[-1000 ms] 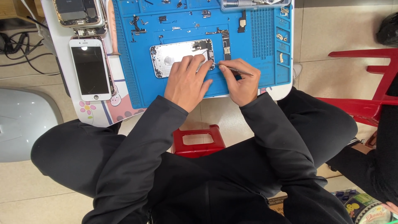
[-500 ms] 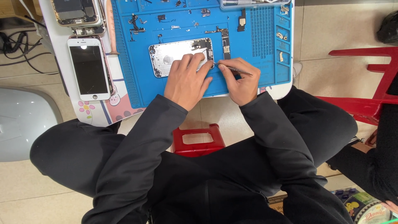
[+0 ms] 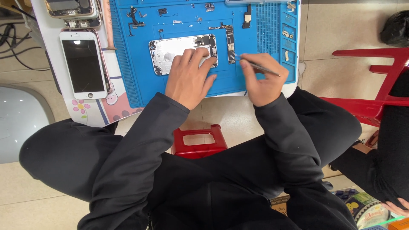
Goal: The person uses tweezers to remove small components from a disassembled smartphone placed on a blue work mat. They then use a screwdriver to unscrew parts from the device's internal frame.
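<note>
An opened silver phone housing [image 3: 170, 52] lies on a blue repair mat [image 3: 140, 76]. My left hand [image 3: 189, 76] rests flat on the housing's right part, fingers spread over it. My right hand [image 3: 260, 79] grips thin metal tweezers [image 3: 255, 64], their tip near a narrow circuit board [image 3: 230, 40] lying just right of the housing. Small screws and phone parts [image 3: 135, 17] are scattered along the mat's far side.
A white phone screen [image 3: 83, 64] lies on a white table [image 3: 55, 72] left of the mat, another phone body [image 3: 71, 8] beyond it. A red stool [image 3: 198, 142] stands between my knees. A red plastic chair [image 3: 370, 106] and another person's dark sleeve [image 3: 394, 140] are at the right.
My right hand has drawn away from the left hand to the right, with the tweezers lifted off the housing toward the circuit board. The left hand stays on the housing.
</note>
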